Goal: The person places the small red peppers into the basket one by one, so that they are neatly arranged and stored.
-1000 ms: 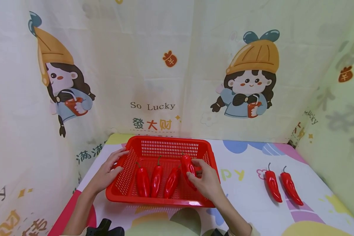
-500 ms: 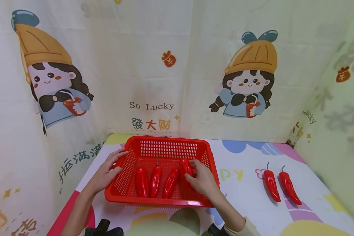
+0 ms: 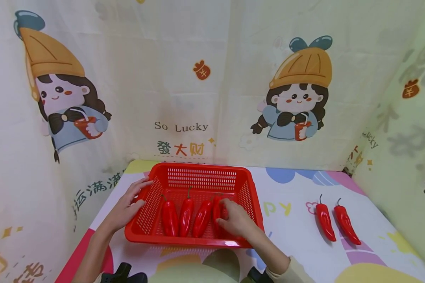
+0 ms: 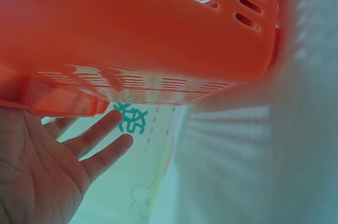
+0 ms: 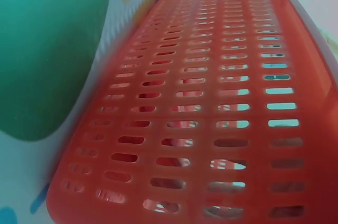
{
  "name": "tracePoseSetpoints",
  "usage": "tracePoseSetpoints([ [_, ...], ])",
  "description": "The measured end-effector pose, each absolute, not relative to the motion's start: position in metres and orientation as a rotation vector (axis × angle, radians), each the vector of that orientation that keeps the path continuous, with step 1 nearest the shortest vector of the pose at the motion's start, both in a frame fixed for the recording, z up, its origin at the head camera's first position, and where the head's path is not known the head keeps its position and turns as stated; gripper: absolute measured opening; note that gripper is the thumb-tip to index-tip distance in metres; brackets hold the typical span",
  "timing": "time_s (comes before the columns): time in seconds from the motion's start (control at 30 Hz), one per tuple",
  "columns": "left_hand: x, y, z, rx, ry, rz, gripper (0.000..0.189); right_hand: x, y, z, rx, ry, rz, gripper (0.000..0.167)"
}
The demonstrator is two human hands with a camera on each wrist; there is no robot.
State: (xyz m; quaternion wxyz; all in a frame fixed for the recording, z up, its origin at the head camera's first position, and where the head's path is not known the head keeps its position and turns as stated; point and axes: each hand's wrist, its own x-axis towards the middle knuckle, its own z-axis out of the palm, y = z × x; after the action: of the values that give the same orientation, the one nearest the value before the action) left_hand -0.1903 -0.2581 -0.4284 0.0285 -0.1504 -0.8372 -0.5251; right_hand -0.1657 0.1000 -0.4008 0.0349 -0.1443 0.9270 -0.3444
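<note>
A red plastic basket (image 3: 198, 242) with slotted walls stands on the table. In the head view three red chili peppers (image 3: 186, 216) lie side by side inside, stems pointing away. Toward the basket's right side, my right hand (image 3: 238, 221) reaches in and holds another red chili pepper (image 3: 217, 210), partly hidden behind the fingers. My left hand (image 3: 129, 206) rests at the left rim with its fingers extended; the left wrist view shows those fingers spread beside the basket wall (image 4: 132, 34). From the right wrist only the slotted front wall (image 5: 169, 123) shows, and that hand is hidden.
Two more red chili peppers (image 3: 334, 224) lie on the right part of the patterned table (image 3: 290, 251). A printed cloth (image 3: 233, 106) hangs behind the table and along both sides.
My right hand has lowered the chili pepper into the basket and moved it left, beside the other three. The left hand stays at the rim. The head view has turned slightly.
</note>
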Motion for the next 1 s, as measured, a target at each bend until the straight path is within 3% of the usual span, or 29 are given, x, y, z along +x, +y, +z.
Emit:
tracePoseSetpoints([
  [0.57,-0.1903,-0.2598,-0.4269,-0.47,-2.582,-1.641,0.066,-0.1694,0.0966,-0.4,-0.602,2.601,-0.954,0.068],
  [1.0,-0.1894,-0.2588,-0.4262,-0.458,-2.587,-1.646,0.068,-0.1673,0.0987,-0.3991,-0.563,2.703,-0.898,0.069],
])
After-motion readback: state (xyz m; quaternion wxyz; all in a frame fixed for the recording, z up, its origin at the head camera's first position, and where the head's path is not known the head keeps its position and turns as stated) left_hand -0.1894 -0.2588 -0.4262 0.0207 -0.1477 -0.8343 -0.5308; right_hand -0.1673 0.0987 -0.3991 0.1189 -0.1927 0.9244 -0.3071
